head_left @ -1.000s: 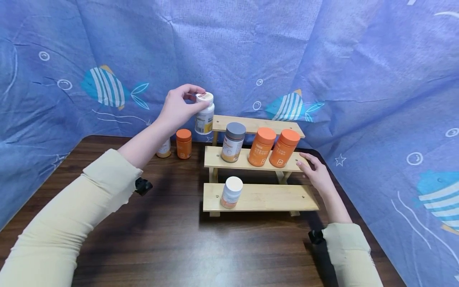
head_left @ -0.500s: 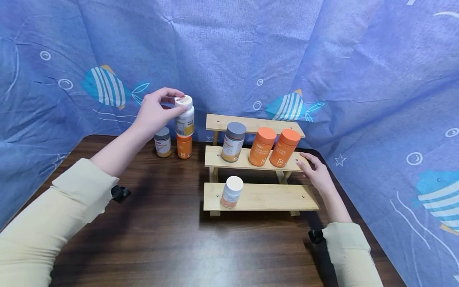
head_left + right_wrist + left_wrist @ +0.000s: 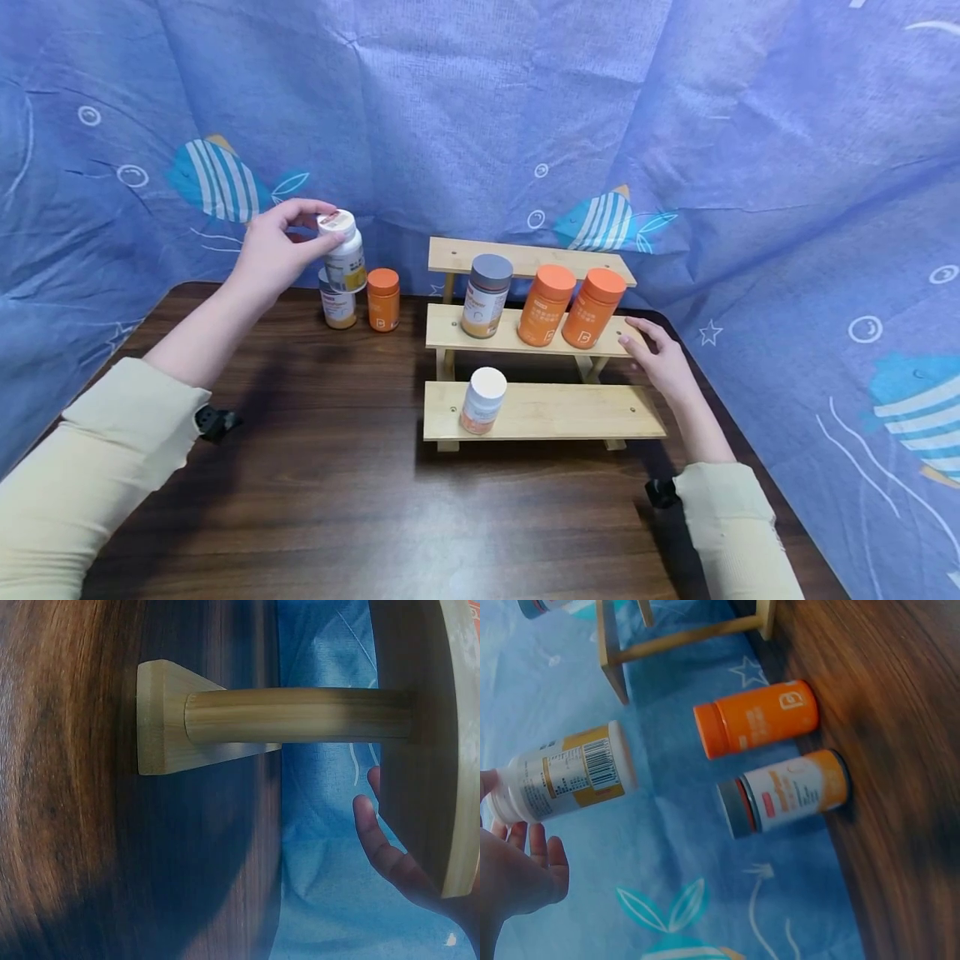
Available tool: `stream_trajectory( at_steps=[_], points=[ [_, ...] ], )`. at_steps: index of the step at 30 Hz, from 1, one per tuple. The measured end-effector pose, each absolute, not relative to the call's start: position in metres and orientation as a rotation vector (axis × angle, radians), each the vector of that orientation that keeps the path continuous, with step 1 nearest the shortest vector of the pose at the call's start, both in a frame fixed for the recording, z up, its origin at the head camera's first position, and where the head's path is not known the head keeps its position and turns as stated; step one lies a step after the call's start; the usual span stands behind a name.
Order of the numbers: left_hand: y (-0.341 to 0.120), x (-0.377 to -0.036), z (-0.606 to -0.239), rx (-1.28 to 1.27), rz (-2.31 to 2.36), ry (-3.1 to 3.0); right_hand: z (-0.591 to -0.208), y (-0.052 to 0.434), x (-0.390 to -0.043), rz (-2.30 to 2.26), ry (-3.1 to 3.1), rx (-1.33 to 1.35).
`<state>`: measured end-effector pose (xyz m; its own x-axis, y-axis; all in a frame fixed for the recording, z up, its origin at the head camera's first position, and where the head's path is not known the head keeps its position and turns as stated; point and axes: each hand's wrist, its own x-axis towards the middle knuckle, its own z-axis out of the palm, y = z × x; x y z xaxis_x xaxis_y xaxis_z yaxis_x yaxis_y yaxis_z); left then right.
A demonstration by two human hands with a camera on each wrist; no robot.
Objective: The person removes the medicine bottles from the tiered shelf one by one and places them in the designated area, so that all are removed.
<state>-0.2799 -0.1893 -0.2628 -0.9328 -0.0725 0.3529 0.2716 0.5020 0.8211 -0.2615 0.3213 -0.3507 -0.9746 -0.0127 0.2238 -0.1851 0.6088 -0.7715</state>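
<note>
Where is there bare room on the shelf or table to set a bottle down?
The top step is bare. The bottom step is free right of the white-capped bottle. The table is open in front. The middle step is crowded with three bottles.

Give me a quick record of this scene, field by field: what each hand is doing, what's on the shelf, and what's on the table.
left hand: grips white bottle by its cap, held in the air
right hand: fingers rest on middle shelf end
wooden shelf: three tiers
middle tier: grey-capped bottle, two orange bottles
bottom tier: white-capped bottle
table: small orange bottle, grey-lidded bottle
</note>
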Motion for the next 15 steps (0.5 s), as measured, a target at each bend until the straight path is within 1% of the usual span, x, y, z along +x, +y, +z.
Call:
stream_trajectory(
  at_steps=[15],
  points=[
    [-0.226, -0.279, -0.290, -0.037, -1.326, -2.404, -0.350, 0.320, -0.260, 1.293, -2.627, 0.172]
  ],
)
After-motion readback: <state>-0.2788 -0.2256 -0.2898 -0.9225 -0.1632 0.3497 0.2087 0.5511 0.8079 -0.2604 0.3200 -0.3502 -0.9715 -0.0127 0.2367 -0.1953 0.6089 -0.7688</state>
